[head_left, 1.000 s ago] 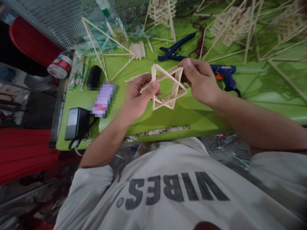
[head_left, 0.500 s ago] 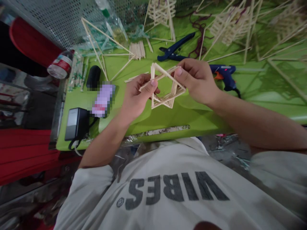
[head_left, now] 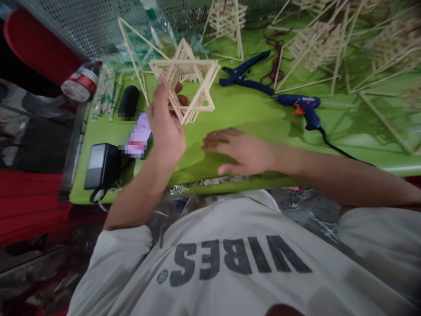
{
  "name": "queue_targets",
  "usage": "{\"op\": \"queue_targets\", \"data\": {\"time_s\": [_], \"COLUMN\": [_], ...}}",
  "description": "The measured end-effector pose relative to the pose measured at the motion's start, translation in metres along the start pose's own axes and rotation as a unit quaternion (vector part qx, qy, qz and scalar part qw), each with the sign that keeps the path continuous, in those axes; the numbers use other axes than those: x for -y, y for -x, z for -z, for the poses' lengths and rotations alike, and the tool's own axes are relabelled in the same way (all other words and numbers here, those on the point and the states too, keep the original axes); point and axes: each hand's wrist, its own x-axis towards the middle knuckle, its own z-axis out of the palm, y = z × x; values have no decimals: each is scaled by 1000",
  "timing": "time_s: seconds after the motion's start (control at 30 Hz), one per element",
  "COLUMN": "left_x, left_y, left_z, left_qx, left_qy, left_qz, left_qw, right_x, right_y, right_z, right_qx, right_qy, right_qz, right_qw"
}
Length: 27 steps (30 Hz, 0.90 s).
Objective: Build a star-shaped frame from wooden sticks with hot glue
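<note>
My left hand (head_left: 166, 125) is raised above the green table (head_left: 250, 118) and grips a star-shaped frame of pale wooden sticks (head_left: 189, 79) by its lower left part. My right hand (head_left: 240, 151) hovers low over the table's near edge, fingers stretched out towards the left, holding nothing. It is slightly blurred. A blue glue gun (head_left: 304, 107) lies on the table to the right of the hands, its cord trailing off to the right.
Blue cutters (head_left: 245, 77) lie behind the hands. A black adapter (head_left: 98, 164), a blurred phone (head_left: 138, 138) and a black case (head_left: 128, 101) sit at the left. A plastic bottle (head_left: 80, 81) lies at the left edge. Several stick structures (head_left: 315, 41) crowd the back.
My right hand let go of the stick frame and dropped towards the table's near edge. My left hand lifted the frame up and to the left.
</note>
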Motion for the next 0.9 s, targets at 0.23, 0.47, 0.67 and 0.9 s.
{"op": "queue_targets", "data": {"time_s": [0.23, 0.47, 0.67, 0.9], "left_x": [3, -9, -11, -4], "left_y": [-1, 4, -6, -31], "left_z": [-4, -8, -9, -1], "left_qx": [2, 14, -3, -54], "left_qy": [52, 44, 81, 120], "left_qz": [24, 39, 52, 74], "left_qw": [998, 998, 995, 989], "right_x": [21, 84, 71, 47], "right_y": [10, 155, 171, -10], "right_z": [-13, 66, 135, 49], "right_qx": [174, 297, 352, 262], "right_qy": [119, 247, 206, 189], "right_qz": [-82, -459, -475, -104], "right_qw": [974, 800, 780, 941]}}
